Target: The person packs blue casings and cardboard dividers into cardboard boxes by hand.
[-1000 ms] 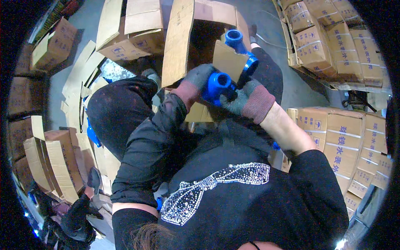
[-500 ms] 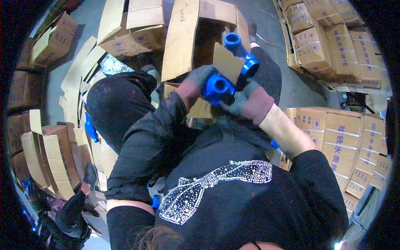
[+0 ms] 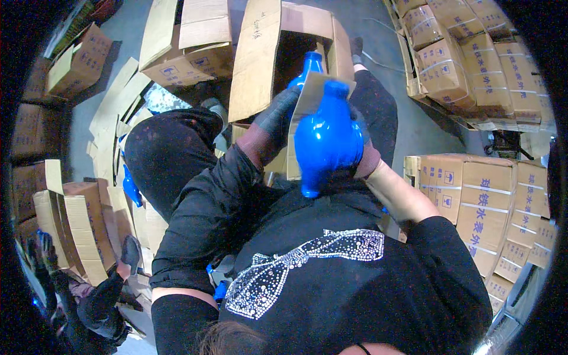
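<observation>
Left gloved hand [image 3: 280, 110] by far blue housing [image 3: 310, 64]; grip hidden, can't tell. Keep cardboard divider [image 3: 310, 97] between the two to limit rubbing. Near blue housing [image 3: 328, 139] sits before the waist [image 3: 337, 204], right gloved hand [image 3: 364, 137] clamped on its right side.

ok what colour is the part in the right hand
The part is glossy bright blue, showing best in the head view.

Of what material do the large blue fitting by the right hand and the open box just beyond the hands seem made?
The large blue fitting looks like painted metal with a glossy finish: sharp white highlights on even blue, though plastic is possible. The open box seems matt cardboard: brown sheets with folded flaps.
</observation>
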A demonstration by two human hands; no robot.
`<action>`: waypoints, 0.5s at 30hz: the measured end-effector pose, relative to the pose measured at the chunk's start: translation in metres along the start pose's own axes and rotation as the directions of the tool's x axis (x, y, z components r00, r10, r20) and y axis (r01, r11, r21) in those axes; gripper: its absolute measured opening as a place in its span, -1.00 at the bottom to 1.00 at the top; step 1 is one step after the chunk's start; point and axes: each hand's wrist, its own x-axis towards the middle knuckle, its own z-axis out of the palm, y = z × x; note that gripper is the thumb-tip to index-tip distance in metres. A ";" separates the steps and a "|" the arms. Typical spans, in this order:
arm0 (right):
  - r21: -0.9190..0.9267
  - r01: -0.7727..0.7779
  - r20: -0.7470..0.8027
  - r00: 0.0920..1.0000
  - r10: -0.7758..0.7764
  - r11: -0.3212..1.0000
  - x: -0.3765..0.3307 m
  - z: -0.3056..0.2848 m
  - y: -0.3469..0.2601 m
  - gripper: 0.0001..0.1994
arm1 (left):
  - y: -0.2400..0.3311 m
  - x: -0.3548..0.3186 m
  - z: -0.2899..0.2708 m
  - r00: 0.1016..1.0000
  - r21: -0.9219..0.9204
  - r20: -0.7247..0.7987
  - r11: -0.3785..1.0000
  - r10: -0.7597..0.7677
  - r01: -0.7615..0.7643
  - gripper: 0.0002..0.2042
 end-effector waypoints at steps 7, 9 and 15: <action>-0.465 0.108 -0.199 0.954 -0.223 0.879 0.003 0.010 0.007 -0.60 | 0.009 -0.004 0.017 0.992 -0.011 -0.127 1.000 0.025 -0.026 -0.56; -0.582 0.065 -0.245 0.936 -0.252 0.811 0.004 0.016 0.011 -0.63 | 0.008 -0.006 0.011 0.994 0.026 -0.087 0.997 0.071 -0.069 -0.56; -0.881 0.331 0.163 0.882 -0.442 0.337 0.005 -0.007 0.005 -0.71 | 0.009 -0.011 0.015 0.993 -0.106 -0.070 0.989 0.092 -0.099 -0.51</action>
